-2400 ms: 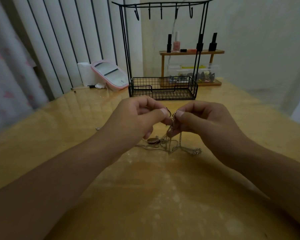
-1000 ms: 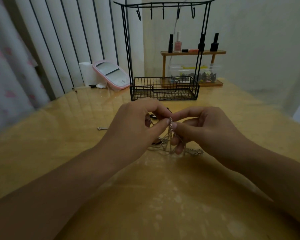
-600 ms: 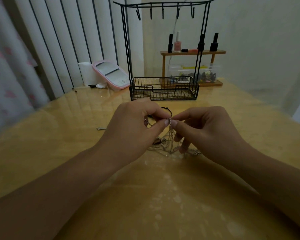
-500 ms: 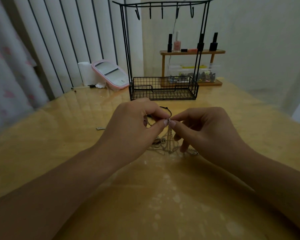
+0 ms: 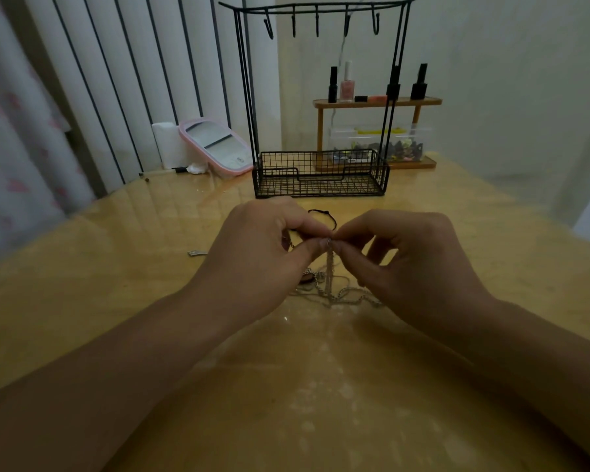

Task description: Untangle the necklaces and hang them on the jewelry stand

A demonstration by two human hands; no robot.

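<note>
Pinching at the knot, the left hand nips silver chain between thumb and forefinger, meeting the right hand, fingertips clamped on the same strand. The tangled necklaces trail onto the table; tease gently, don't tug. Beyond, the jewelry stand waits, hooks bare.

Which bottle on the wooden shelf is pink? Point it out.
The pink bottle, second from left on the wooden shelf; the other upright bottles there are black.

Both hands, left and right, and forearms are bare, without sleeves.
</note>
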